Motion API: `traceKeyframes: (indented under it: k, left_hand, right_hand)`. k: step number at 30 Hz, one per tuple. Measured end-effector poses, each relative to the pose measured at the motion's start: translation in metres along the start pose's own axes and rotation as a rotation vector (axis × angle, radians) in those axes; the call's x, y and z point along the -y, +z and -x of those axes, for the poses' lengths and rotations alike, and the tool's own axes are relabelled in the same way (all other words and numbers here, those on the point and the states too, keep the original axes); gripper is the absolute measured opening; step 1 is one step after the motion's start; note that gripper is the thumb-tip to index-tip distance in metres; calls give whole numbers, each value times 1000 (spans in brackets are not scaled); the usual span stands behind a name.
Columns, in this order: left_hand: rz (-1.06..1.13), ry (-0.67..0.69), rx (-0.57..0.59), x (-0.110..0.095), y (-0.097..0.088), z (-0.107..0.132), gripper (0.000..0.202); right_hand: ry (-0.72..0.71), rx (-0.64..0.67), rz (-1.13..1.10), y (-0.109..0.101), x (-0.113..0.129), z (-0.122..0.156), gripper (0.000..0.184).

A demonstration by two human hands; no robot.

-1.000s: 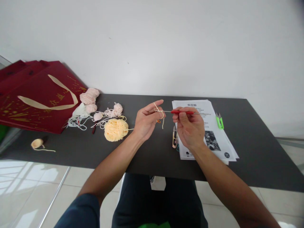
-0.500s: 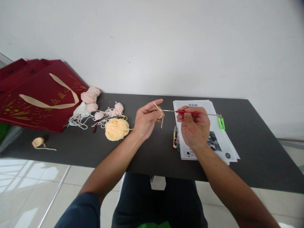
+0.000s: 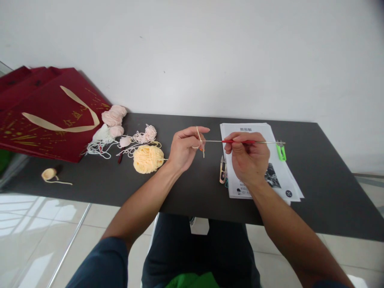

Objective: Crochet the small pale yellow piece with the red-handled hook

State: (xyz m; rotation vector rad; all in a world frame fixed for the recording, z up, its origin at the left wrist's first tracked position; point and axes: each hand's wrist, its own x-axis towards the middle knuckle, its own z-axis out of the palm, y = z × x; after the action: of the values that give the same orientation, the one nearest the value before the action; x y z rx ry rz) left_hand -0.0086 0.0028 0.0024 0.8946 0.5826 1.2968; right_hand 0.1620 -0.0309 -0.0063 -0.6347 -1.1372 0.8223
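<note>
My left hand [image 3: 183, 149] is raised over the dark table [image 3: 327, 192], its fingers curled and pinching a strand of pale yellow yarn [image 3: 199, 137] that loops over the forefinger. A small orange marker hangs at the loop. My right hand [image 3: 248, 159] is closed on a crochet hook [image 3: 240, 141] with a red grip. The hook's metal tip touches the yarn at my left fingers. A ball of yellow yarn [image 3: 148, 159] lies on the table left of my left hand, its strand running to that hand.
Printed sheets [image 3: 270, 180] lie under my right hand, with green snips [image 3: 281, 151] on them and small scissors [image 3: 222, 169] beside. Pink yarn pieces [image 3: 114, 117], white yarn and a dark red paper bag [image 3: 45, 116] lie at the far left. A small crocheted piece [image 3: 49, 174] sits near the left edge.
My right hand has drawn the hook to the right, away from my left hand. My left forefinger has bent down over the yarn. The view has shifted slightly.
</note>
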Motion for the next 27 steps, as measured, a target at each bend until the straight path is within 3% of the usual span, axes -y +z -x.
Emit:
traceKeyframes:
  k: [6,10,15,27]
  left_hand:
    - [44,-102,52,-5,0,-1,32]
    - [91,-165,85,-7,-1,-1,25]
    - [55,-122,68,-4,-3,0,17]
    - [-129,-98,18,3,-1,3,26]
  right_hand:
    - [142,2,-52,0,6,-2,20]
    - [337,-14,-237,-1,6,-7,25]
    - [564,-89,-360,2,5,-7,23]
    - [611,-168,-344,12,6,-2,24]
